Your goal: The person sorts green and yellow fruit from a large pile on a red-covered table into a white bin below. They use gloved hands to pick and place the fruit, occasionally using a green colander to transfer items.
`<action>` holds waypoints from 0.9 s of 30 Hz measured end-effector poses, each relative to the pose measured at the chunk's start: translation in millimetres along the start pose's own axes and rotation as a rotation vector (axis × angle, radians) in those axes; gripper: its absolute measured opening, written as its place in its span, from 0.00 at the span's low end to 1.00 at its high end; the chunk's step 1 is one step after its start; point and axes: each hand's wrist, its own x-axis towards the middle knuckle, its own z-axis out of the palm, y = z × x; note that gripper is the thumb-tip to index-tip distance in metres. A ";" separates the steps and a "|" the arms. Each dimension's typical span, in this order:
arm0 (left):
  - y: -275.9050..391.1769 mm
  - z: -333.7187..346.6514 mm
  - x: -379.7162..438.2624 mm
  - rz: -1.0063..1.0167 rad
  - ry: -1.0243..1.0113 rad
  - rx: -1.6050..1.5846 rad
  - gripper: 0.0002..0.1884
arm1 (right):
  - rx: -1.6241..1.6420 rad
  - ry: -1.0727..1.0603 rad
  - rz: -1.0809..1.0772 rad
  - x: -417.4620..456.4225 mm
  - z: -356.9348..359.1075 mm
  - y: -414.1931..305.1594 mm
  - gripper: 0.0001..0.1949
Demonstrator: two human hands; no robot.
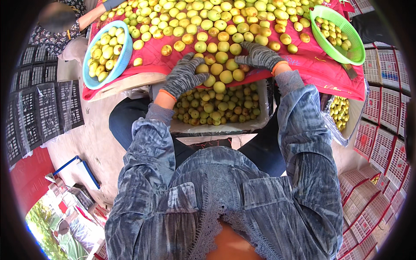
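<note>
My left hand, in a grey knitted glove, rests at the near edge of a table with a red quilted cover. Its fingers are spread against the left side of a cluster of yellow-green jujubes. From the right, my right hand, gloved alike, curves around the same cluster, thumb and fingers apart. Neither hand grips a fruit. The cluster reaches the table's edge, and one jujube appears at or just past it. Below, between my knees, a lined crate holds many more jujubes.
A blue basket of jujubes stands left; a green basket with some stands right. Loose jujubes cover the far table. Another person's arm reaches in at upper left. Stacked crates line the right; black crates stand left.
</note>
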 end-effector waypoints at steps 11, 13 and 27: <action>22.0 2.4 17.1 0.150 0.353 -0.289 0.20 | 0.085 -0.012 -0.176 -23.4 23.6 -33.9 0.36; 28.8 -2.9 57.6 0.057 0.336 0.065 0.24 | 0.136 -0.089 -0.237 -23.2 26.0 -36.4 0.31; 39.8 15.7 55.0 0.220 0.038 0.044 0.23 | -0.061 0.460 0.279 -26.4 -35.2 -3.0 0.28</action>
